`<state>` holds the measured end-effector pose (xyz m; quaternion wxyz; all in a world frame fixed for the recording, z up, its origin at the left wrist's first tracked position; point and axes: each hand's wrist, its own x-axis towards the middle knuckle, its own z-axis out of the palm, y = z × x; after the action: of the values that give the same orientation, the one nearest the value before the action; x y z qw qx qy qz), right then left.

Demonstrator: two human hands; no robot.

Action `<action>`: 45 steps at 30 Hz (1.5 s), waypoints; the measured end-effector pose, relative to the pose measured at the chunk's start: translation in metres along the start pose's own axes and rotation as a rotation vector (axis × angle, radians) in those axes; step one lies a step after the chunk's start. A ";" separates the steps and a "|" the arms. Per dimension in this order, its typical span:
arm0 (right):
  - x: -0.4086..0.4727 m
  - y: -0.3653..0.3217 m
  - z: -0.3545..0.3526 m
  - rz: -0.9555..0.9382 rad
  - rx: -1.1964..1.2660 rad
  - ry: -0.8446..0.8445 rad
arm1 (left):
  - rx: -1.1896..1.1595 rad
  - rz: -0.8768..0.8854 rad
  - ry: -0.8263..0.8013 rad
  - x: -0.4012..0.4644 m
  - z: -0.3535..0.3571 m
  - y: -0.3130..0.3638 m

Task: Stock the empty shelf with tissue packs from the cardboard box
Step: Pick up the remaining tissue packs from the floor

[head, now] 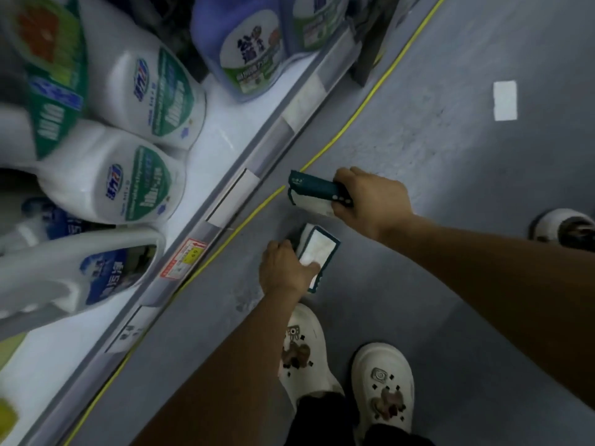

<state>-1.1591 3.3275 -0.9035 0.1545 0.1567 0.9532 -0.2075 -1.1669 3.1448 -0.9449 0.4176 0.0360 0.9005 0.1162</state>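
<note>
My right hand (370, 201) grips a tissue pack (314, 193), dark teal with a white face, held out over the grey floor close to the shelf edge. My left hand (285, 272) holds a second tissue pack (320, 252), white with a teal border, just below the first. Both packs hang in the air above the floor. The cardboard box and any empty shelf are out of view.
A white shelf (209, 130) on the left carries large detergent bottles (141, 185), with price tags along its front rail (231, 201). A yellow line (354, 114) runs along the floor beside it. My white shoes (381, 381) are below; another shoe (561, 225) is at right.
</note>
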 end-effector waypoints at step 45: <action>-0.424 -0.365 -0.493 -0.108 1.170 -0.025 | -1.111 0.365 0.254 -0.668 -0.426 -0.063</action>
<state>-1.0213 3.1313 -0.1977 0.0428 0.1645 0.6848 -0.7087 -1.0558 2.8993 -0.1977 0.2364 -0.0477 0.7271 0.6428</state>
